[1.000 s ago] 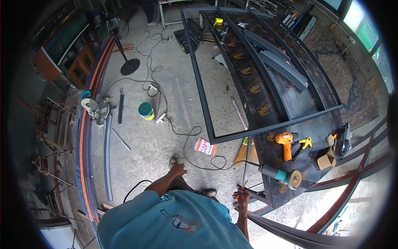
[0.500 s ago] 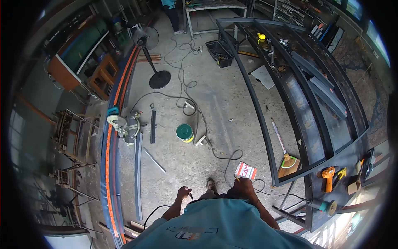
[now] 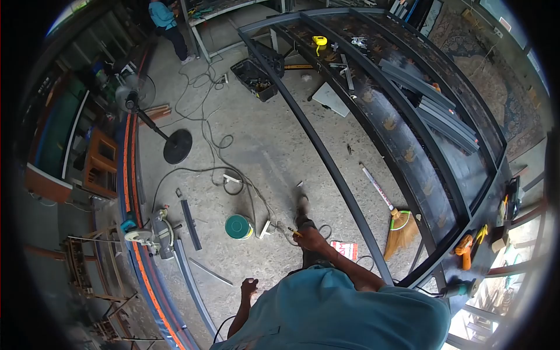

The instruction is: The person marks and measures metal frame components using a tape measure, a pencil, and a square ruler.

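My right hand [image 3: 310,239] is closed on a small yellow pencil-like stick [image 3: 295,231], held out over the floor near my forward foot. Low in the view, my left hand [image 3: 249,286] has its fingers curled; whatever may be in them is too small to make out. A red and white packet [image 3: 344,250] lies on the floor beside my right forearm. Between my hands and the fan stands a green-lidded bucket [image 3: 238,226]. The large dark metal frame [image 3: 326,157] rests on a table to the right.
A miter saw [image 3: 157,234] and long metal bars [image 3: 192,286] lie at the left. Cables cross the floor near a standing fan [image 3: 177,146]. A broom [image 3: 400,224], an orange drill [image 3: 464,251] and a grinder [image 3: 461,289] are at the right. Another person [image 3: 166,26] stands at the back.
My right hand has reached forward with the yellow stick, and one foot has stepped ahead. The view has turned and moved forward, so the frame sits closer.
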`<action>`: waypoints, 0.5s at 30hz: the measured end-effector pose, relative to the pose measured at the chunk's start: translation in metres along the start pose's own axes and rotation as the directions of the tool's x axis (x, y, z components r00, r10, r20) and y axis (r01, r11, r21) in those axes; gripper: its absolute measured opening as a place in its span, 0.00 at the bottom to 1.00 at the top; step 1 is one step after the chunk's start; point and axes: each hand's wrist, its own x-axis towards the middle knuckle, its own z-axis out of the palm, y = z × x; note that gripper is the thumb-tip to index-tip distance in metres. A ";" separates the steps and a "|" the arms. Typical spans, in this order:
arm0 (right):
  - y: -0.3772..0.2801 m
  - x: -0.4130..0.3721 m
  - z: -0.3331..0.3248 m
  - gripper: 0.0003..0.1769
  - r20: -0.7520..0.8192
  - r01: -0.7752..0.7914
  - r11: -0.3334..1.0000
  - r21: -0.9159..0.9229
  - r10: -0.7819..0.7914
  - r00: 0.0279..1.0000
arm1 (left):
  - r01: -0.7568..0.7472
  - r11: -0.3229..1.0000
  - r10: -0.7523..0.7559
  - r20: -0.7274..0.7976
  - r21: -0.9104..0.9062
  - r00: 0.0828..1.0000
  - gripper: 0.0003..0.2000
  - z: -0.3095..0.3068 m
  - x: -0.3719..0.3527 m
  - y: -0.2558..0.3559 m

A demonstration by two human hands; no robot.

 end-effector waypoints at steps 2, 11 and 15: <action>-0.014 0.051 -0.027 0.15 0.044 0.012 0.995 0.103 -0.017 0.999 | -0.057 0.967 0.048 0.044 0.247 0.998 0.16 -0.013 0.000 0.024; -0.072 0.295 -0.333 0.18 -0.814 -0.068 0.992 -0.104 -0.046 0.578 | -0.401 0.717 0.549 -0.108 0.570 0.829 0.10 -0.014 0.112 0.141; -0.028 0.379 -0.453 0.34 -0.885 -0.473 0.881 0.026 0.240 0.399 | -0.595 0.803 0.586 -0.148 -0.023 0.796 0.13 -0.060 0.118 0.210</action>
